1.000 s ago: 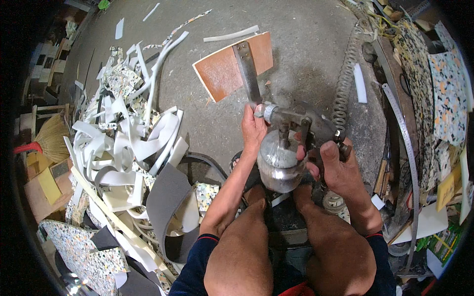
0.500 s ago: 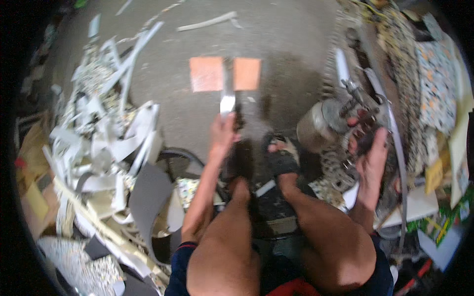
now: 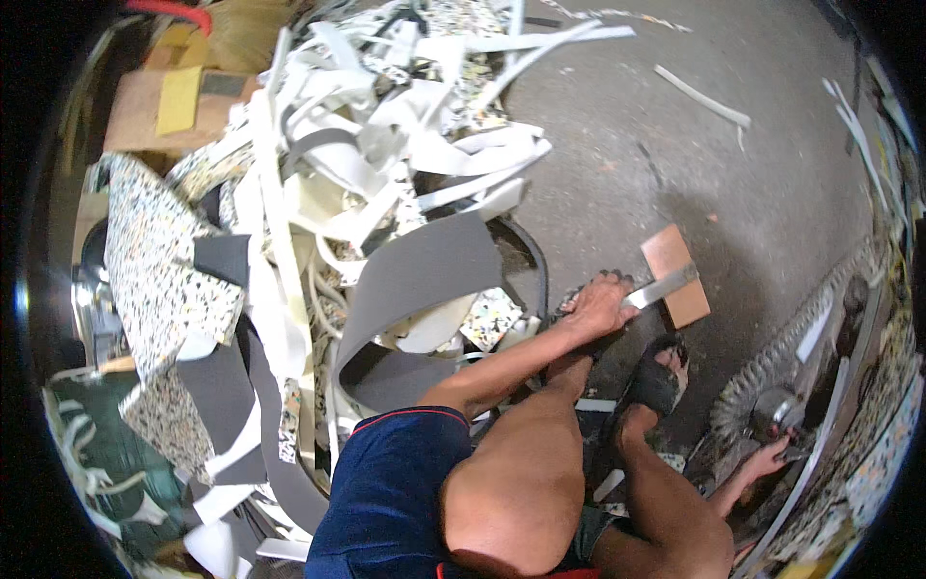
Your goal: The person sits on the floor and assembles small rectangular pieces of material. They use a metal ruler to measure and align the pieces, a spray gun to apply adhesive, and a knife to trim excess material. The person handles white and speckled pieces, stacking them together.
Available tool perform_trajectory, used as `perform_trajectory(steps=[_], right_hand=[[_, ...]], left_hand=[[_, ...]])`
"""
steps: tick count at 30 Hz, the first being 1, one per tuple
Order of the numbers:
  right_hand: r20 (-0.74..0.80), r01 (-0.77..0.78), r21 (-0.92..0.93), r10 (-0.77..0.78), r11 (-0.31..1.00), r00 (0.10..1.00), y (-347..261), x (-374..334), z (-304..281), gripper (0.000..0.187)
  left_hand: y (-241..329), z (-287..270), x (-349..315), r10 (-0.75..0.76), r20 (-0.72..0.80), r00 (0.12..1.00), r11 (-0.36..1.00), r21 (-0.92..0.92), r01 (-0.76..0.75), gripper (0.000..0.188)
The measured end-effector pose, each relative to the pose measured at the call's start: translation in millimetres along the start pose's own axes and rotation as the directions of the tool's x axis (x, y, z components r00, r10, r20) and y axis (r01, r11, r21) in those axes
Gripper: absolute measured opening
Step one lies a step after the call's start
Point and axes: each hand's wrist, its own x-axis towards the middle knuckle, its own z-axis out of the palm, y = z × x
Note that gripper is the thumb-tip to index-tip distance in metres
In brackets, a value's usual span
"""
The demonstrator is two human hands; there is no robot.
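Left hand is curled closed around a flat metal bar.

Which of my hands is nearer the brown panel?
Left. The left hand grips the metal strip crossing the brown panel; the right hand is farther off, at the picture's lower right.
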Motion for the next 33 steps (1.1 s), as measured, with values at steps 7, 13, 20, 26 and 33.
perform_trajectory(steps=[7,13,20,26,33], right_hand=[[-0.202,0.008,-0.524,-0.133,0.852,0.970,115.1,46.3,-26.9,0.034],[-0.125,-0.078,-0.453,0.023,0.888,0.992,34.1,-8.7,18.1,0.033],[-0.030,-0.113,-0.384,0.109,0.917,0.994,-21.3,-19.9,27.1,0.032],[0.058,-0.177,-0.308,0.204,0.935,0.977,-47.7,-36.1,25.4,0.031],[0.149,-0.238,-0.156,0.261,0.959,0.954,-70.6,-26.3,-4.8,0.030]], left_hand=[[-8.7,-111.3,-47.9,-0.129,-0.432,0.893,0.931,-0.362,-0.041,0.029],[-26.7,-295.0,-187.0,-0.626,-0.342,0.701,0.339,-0.929,-0.150,0.026],[-125.6,-429.0,-279.6,-0.664,-0.658,0.355,0.463,-0.734,-0.496,0.031],[-235.2,-442.1,-259.1,-0.431,-0.820,0.376,0.444,0.170,0.880,0.044],[-279.8,-447.0,-263.4,-0.372,-0.858,0.355,0.479,0.150,0.865,0.027]])
